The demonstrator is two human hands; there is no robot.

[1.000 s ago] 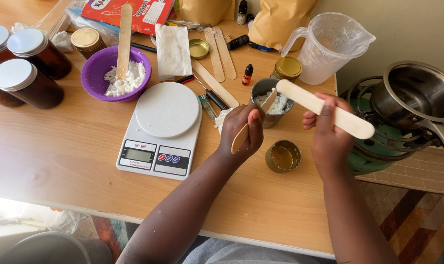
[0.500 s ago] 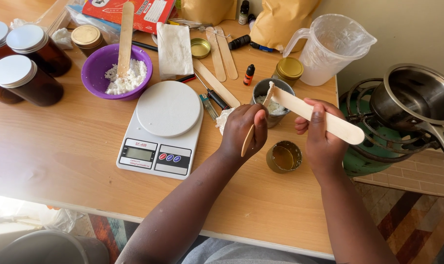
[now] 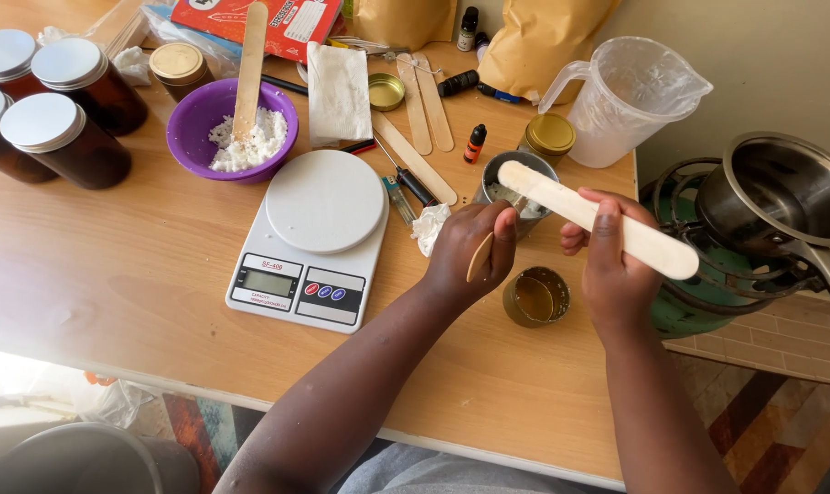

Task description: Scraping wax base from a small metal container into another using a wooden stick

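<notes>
Left hand (image 3: 470, 252) closed around a small wooden stick (image 3: 480, 256), stick angled up toward 1 o'clock into the metal cup (image 3: 497, 174). Right hand (image 3: 611, 261) pinched shut on a wide wooden spatula (image 3: 598, 220); its pale far end sits over the cup rim at 10 o'clock from the hand, near end sticks out toward 4 o'clock. Cup is grey metal with white crumbly stuff inside, upright, just beyond both hands. Small gold tin (image 3: 535, 296) with amber liquid sits between the wrists, at 6 o'clock from the cup. Crumpled white tissue (image 3: 429, 227) just at 9 o'clock of the left hand. White digital scale (image 3: 310, 238) further out at 9 o'clock. Purple bowl (image 3: 195, 137) with white flakes and a wooden stick at 10 o'clock, brown jars (image 3: 63, 137) with silver lids beyond it. Clear plastic jug (image 3: 630, 101) at 1 o'clock. Tabletop (image 3: 113, 274) is light wood laminate; steel pot (image 3: 785, 187) on a green burner off the right edge, patterned rug on the floor below.
</notes>
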